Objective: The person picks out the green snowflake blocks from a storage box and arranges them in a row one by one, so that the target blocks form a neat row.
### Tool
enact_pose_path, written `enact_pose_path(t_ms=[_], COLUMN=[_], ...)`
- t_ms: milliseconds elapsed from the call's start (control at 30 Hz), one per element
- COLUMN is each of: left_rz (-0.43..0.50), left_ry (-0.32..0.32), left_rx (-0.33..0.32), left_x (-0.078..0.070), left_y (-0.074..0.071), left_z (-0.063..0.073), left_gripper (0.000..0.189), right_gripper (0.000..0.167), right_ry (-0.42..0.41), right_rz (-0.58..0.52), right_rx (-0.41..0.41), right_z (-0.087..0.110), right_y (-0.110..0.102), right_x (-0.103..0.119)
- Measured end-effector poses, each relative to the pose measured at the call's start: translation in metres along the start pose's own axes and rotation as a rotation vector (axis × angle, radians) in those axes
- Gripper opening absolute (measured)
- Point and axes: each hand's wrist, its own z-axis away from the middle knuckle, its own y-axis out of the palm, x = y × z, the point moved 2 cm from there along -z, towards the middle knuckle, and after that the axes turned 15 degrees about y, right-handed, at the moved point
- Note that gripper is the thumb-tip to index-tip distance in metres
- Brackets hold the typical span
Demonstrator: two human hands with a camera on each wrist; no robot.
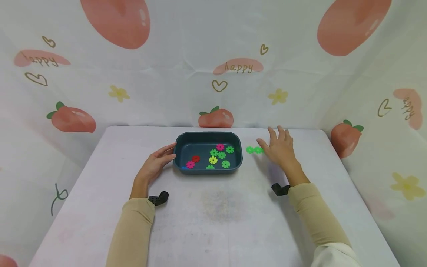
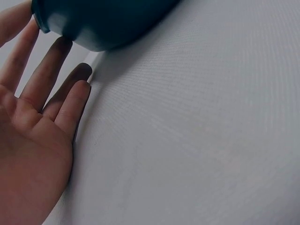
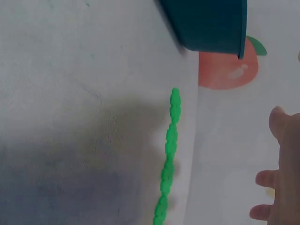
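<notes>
A dark teal plastic bin (image 1: 208, 172) stands toward the far side of the table. Several flat, notched discs lie in it, among them a yellow disc (image 1: 213, 160), a red disc (image 1: 196, 158) and green discs (image 1: 225, 164). My left hand (image 1: 154, 165) touches the bin's left end with nearly straight fingers, their tips at its wall and rim in the left wrist view. To the right of the bin, my right hand (image 1: 281, 149) hovers with spread fingers, holding nothing. Below it lies a row of green discs (image 3: 171, 140) end to end, partly hidden by the hand in the head view.
The white table (image 1: 213, 222) ends just behind the bin, against a printed cloth backdrop (image 1: 173, 85) with fruit and hearts. Black wrist devices (image 1: 159, 198) sit on both wrists.
</notes>
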Motion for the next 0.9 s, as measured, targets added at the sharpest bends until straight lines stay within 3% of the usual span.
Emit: enact_pose_path(t_ms=[533, 900], left_rz=[0.003, -0.007], left_ry=[-0.002, 0.005], left_rx=[-0.007, 0.004], left_x=[-0.002, -0.001], left_y=[-0.001, -0.001], left_z=[0.001, 0.0], left_gripper=[0.063, 0.063], right_gripper=[0.091, 0.091], right_ry=[-0.092, -0.162], right_rz=[0.161, 0.211], right_rx=[-0.021, -0.013], right_z=[0.007, 0.015], right_y=[0.012, 0.014], right_x=[0.027, 0.045])
